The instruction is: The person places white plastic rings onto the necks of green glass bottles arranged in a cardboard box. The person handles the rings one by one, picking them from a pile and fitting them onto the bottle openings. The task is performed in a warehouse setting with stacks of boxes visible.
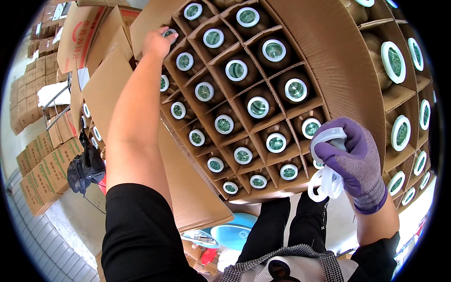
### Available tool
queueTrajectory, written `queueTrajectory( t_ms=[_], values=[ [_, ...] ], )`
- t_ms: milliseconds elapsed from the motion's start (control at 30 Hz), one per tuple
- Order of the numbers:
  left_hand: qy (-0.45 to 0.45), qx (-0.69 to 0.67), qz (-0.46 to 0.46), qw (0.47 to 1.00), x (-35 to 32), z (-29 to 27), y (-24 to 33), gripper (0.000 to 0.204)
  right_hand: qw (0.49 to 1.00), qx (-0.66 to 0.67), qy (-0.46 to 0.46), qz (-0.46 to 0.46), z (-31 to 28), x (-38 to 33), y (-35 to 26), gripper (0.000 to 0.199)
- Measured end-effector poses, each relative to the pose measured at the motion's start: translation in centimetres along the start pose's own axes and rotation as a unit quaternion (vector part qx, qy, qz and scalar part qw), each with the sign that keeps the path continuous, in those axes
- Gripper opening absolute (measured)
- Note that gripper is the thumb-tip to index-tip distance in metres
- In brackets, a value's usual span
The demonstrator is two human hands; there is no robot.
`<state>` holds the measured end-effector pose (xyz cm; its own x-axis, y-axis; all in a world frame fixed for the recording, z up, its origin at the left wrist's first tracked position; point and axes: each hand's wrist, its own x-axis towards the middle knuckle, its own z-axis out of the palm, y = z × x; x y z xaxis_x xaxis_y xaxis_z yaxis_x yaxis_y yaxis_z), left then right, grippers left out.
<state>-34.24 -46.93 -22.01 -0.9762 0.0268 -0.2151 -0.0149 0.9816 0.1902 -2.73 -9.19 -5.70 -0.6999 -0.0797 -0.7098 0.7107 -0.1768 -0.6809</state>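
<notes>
Bottles or jars with green-tinted mouths, each rimmed by a white ring (pixel 236 70), stand upright in the cells of a divided cardboard box (pixel 300 188). My bare left hand (pixel 157 43) reaches to the box's far left. Its fingers close round the white ring (pixel 169 35) of a bottle in the corner cell; the hand covers part of it. My right hand (pixel 352 160), in a purple and grey glove, is closed on several loose white plastic rings (pixel 328 181). It hovers over the box's near right corner, close to a bottle mouth (pixel 311 128).
To the right stands another divided box with ringed bottles (pixel 393 62). An open flap (pixel 192 188) hangs along the near left side. Stacked cartons (pixel 44 164), a black fan-like object (pixel 86 169) and a blue round basin (pixel 235 231) lie around, with my legs just below the box.
</notes>
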Motion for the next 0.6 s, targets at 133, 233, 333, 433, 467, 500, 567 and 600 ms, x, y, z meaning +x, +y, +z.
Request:
queueTrajectory(
  t_ms=[133, 233, 333, 433, 467, 500, 567, 600],
  values=[
    [0.057, 0.163, 0.048, 0.984, -1.8, 1.6, 1.4, 0.055, 1.000, -0.016, -0.011, -0.015, -0.2, 0.2, -0.1, 0.028],
    [-0.052, 0.202, 0.087, 0.974, 0.9, -0.6, -0.9, 0.057, 0.999, 0.009, -0.035, -0.021, 0.0, 0.1, -0.4, 0.031],
    [0.052, 0.122, 0.156, 0.979, -3.4, -1.8, 5.7, 0.046, 0.996, 0.059, -0.049, -0.052, 0.0, -0.1, -0.8, 0.040],
    [-0.065, -0.207, 0.159, 0.963, -14.4, -4.4, 15.4, 0.027, 0.998, -0.003, -0.037, -0.059, -0.1, 0.0, -0.7, 0.047],
    [-0.280, -0.431, 0.086, 0.854, -18.0, -5.5, 17.3, 0.025, 0.995, -0.032, -0.029, -0.089, -0.2, -0.1, -0.4, 0.049],
    [-0.377, -0.399, 0.079, 0.832, -21.4, -7.6, 19.1, 0.021, 0.990, -0.056, -0.035, -0.122, -0.1, 0.2, 0.3, 0.050],
    [-0.383, -0.408, 0.205, 0.803, -25.3, -7.2, 20.3, 0.019, 0.980, -0.108, -0.034, -0.162, -0.2, 0.3, 0.9, 0.053],
    [-0.392, -0.480, 0.131, 0.774, -26.9, -6.6, 20.4, 0.018, 0.976, -0.124, -0.045, -0.175, 0.0, 0.4, 1.2, 0.054]
  ],
)
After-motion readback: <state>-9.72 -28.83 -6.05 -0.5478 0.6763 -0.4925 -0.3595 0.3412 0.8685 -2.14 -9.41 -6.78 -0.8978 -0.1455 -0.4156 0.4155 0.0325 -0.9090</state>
